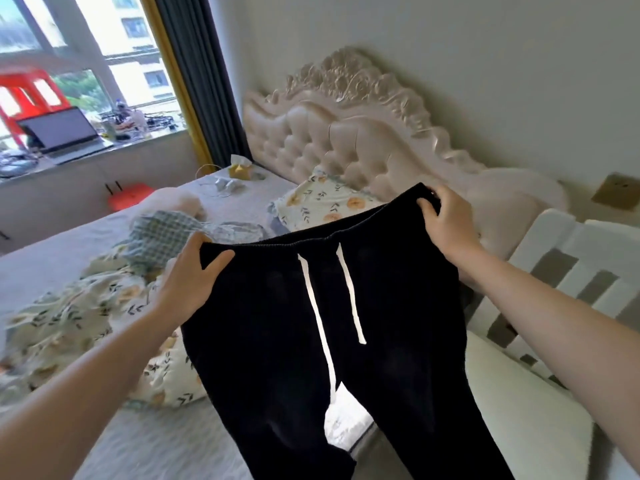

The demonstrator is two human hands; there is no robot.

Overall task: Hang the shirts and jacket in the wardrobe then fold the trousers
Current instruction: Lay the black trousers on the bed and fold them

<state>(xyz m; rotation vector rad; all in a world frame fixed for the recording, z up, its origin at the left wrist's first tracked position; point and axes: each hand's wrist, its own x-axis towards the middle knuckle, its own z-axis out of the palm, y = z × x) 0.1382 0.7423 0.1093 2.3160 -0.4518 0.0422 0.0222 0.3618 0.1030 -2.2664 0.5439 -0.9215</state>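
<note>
Black trousers [270,341] with a white drawstring [318,306] hang in the air in front of me, held up by the waistband over the bed. My left hand [190,282] grips the left end of the waistband. My right hand [446,223] grips the right end, a little higher. Both legs dangle down past the bottom of the view. A green-and-white checked garment [162,237] lies crumpled on the bed behind my left hand.
The bed [52,261] carries a floral duvet [79,313], a floral pillow [325,199] and a tissue box [239,168]. A tufted headboard [346,133] stands behind. A white crib rail [568,271] stands at the right. A laptop [62,133] sits on the windowsill.
</note>
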